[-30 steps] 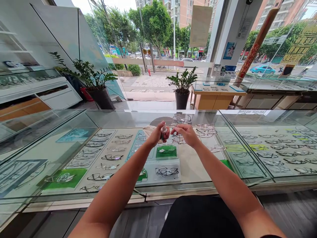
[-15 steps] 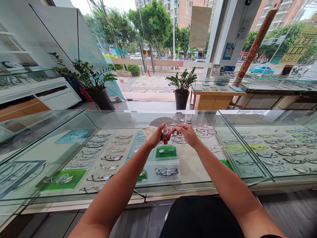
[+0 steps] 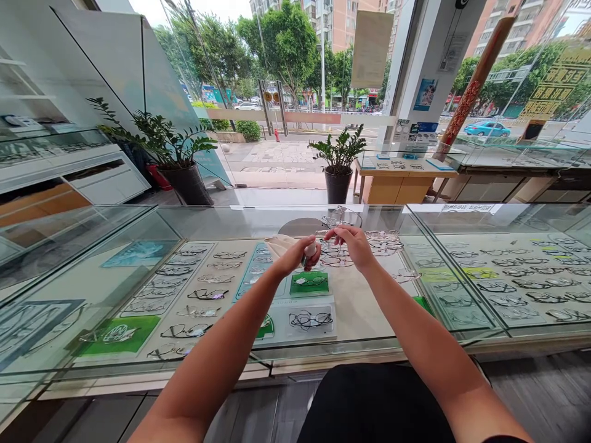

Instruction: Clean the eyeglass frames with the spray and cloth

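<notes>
Above the glass counter, my left hand (image 3: 298, 255) is wrapped around a small spray bottle (image 3: 311, 248), its white top by my thumb. A pale beige cloth (image 3: 278, 244) shows just behind that hand; whether it is also gripped is unclear. My right hand (image 3: 353, 245) is closed, fingers bent, a short way to the right. Thin-framed eyeglasses (image 3: 342, 216) stick up at its fingertips, seemingly pinched there, though the grip point is hidden. Behind my right hand, more eyeglasses (image 3: 385, 243) lie in a row on the counter top.
Inside the glass display counter (image 3: 369, 335) are many eyeglasses, some on green stands (image 3: 310, 282). A round grey disc (image 3: 300, 226) lies near the far edge. Beyond are a potted plant (image 3: 338, 178), a wooden display table (image 3: 401, 183) and glass doors.
The eyeglasses by my right hand have risen and tilted slightly. My right hand has shifted a little to the right, away from the bottle. The spray bottle has turned in my left hand.
</notes>
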### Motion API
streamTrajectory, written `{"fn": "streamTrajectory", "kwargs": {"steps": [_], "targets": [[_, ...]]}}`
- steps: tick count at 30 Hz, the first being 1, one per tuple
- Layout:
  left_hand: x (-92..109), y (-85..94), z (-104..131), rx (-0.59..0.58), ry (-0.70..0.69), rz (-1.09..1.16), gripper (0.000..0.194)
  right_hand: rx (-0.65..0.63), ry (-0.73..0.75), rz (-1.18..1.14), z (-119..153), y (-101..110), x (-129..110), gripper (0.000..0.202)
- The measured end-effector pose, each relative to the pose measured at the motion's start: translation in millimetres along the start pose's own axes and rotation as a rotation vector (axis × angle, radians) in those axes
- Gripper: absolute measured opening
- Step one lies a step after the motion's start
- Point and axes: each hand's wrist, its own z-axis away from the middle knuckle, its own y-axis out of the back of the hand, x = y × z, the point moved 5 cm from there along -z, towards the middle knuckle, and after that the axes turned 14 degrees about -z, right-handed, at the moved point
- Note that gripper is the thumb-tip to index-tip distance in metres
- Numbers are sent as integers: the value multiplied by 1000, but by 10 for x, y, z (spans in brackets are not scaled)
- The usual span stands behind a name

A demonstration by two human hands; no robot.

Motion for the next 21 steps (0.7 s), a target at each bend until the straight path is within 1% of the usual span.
{"fn": "streamTrajectory", "kwargs": {"steps": [4, 9, 11, 16, 21], "targets": [[13, -10, 1, 14, -6, -16, 69, 1, -7, -6, -1, 12, -1, 34], [0, 72, -19, 128, -23, 25, 70, -9, -7, -11, 7, 11, -11, 35], [0, 86, -20, 127, -30, 38, 69, -11, -4, -11, 8, 13, -11, 35], [19, 54, -7, 72, -35, -7, 66, -8, -14, -4, 5, 25, 7, 35], [28, 46, 2, 73, -29, -9, 70, -11, -11, 10, 4, 29, 20, 36]]}}
